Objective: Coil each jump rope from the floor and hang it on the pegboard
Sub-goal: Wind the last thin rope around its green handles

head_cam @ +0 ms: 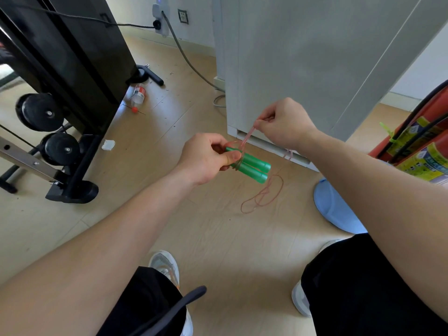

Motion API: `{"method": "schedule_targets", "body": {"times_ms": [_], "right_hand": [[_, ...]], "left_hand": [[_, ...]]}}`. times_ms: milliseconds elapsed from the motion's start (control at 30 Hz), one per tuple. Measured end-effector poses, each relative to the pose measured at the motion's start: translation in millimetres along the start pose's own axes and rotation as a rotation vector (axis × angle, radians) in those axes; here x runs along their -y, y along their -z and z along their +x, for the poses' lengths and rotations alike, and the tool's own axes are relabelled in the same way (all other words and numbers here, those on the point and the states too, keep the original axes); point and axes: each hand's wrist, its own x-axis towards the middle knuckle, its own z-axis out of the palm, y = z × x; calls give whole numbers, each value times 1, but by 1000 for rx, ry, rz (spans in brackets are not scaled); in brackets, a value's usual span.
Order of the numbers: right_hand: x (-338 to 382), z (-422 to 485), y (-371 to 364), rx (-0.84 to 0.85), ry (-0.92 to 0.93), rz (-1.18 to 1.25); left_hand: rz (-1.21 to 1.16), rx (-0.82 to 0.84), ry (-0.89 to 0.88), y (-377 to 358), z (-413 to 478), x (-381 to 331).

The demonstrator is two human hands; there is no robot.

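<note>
Green plastic: two jump-rope handles [252, 167] are gripped side by side in the left hand [206, 158], its fingers [231, 156] clenched round them, above the floor [206, 238]. Several turns of pink translucent rope [246, 138] are wound round the handles just beside the thumb. Two strands are drawn taut up to the right hand [283, 122] and pinched there between thumb and forefinger. Loose loops of rope are noted on the floor below the handles, near a grey cabinet [291, 57].
</note>
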Motion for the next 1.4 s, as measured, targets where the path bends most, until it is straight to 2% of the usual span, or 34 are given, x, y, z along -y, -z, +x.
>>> {"method": "schedule_targets", "body": {"times_ms": [233,400,600,800,967,1100,1267,1400], "right_hand": [[1,1,-15,-8,12,-90],[1,2,-21,49,-8,-103],[39,-17,-14,39,190,-30],[49,-39,-8,93,323,-52],[37,-31,-1,-16,232,27],[19,-16,4,-123,118,57],[2,-6,2,-81,73,64],[-8,-5,-3,7,70,67]], "left_hand": [[-50,70,24,1,-3,-3],[41,76,67,-2,-2,3],[5,-18,220,6,8,16],[-39,-52,197,11,9,17],[-45,8,150,3,3,14],[-55,100,20,-3,-9,1],[-37,150,-84,1,-17,-6],[-116,202,-62,10,-21,-9]]}}
